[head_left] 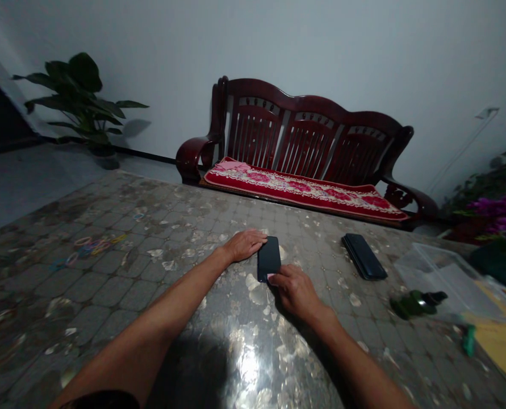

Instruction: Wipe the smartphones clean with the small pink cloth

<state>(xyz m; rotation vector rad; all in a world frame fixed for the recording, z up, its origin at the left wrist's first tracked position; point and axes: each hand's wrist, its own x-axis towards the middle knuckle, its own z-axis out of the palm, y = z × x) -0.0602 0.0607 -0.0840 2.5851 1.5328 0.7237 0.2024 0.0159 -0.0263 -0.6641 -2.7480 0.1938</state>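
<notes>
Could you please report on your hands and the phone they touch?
Left hand at phone, upper left; right hand holding something pink at near end. Phone flat on table. Green bottle aside.

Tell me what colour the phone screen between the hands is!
The phone screen is black; the head view shows it.

Taking the one phone on the one counter as centre: one small pink piece at 6 o'clock; one clear box at 3; one green bottle between 3 and 4; coloured bands at 9, too tangled to count; one settee near 12; one potted plant at 10.
</notes>
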